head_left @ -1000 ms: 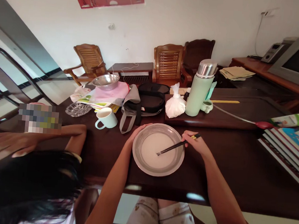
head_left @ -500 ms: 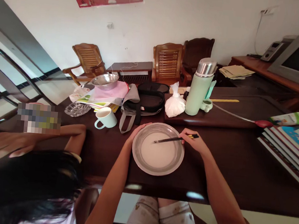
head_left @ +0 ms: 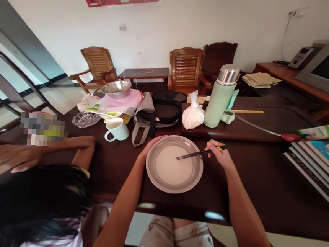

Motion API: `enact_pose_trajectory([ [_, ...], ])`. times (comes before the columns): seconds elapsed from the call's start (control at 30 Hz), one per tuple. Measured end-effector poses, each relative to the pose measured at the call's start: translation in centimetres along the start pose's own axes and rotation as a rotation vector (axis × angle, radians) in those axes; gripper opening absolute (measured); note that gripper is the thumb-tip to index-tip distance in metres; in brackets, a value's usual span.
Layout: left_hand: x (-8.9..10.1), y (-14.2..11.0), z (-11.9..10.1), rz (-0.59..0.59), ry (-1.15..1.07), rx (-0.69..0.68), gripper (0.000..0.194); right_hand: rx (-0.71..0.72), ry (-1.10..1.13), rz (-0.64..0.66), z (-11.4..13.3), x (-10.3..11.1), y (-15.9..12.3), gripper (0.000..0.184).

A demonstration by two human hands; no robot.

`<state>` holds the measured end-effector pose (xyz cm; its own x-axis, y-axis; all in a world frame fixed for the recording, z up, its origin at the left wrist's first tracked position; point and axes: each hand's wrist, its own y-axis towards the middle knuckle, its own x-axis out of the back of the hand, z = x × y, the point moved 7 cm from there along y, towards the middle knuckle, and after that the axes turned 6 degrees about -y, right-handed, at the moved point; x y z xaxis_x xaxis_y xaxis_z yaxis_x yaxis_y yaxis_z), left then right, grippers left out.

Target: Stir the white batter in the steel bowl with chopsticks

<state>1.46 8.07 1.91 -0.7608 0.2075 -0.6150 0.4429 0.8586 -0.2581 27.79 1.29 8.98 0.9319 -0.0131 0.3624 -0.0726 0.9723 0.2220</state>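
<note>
A round metal basin (head_left: 151, 176) rests on the dark table near its front edge, holding a smooth whitish liquid (head_left: 174, 168). Against the basin's left rim lies my left hand (head_left: 148, 147), gripping its side; part of the fingers is hidden behind the rim. My right hand (head_left: 217, 152) is closed around a pair of black chopsticks (head_left: 198, 154) with gold bands, to the right of the basin. The chopsticks slant down to the left, their whitish-coated tips over or in the liquid; I cannot tell whether they touch it.
Behind the basin stand a tied plastic bag of white powder (head_left: 193, 116), a pale green thermos (head_left: 219, 103) and a grey-black bag (head_left: 165, 110). A white mug (head_left: 119, 130) is left of them. Books (head_left: 319, 167) are stacked at right. Another person's arm (head_left: 73, 146) rests at left.
My right hand has moved to the right with the chopsticks, and their tips have shifted right across the basin. My left hand and the basin stay in place.
</note>
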Motion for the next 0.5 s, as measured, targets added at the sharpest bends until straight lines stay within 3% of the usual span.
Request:
enact_pose_trajectory([
  [0.17,0.1,0.0,0.0,-0.002,0.001,-0.014,0.040,0.029,0.001,0.195,0.2,-1.8,-0.1,0.030],
  [0.37,-0.1,-0.1,-0.1,0.005,0.005,-0.011,0.037,0.012,0.016,-0.014,-0.2,0.5,0.0,0.038],
  [0.5,0.0,0.0,-0.1,-0.010,0.015,-0.012,0.039,0.029,0.045,0.135,0.1,-1.1,-0.1,0.038],
])
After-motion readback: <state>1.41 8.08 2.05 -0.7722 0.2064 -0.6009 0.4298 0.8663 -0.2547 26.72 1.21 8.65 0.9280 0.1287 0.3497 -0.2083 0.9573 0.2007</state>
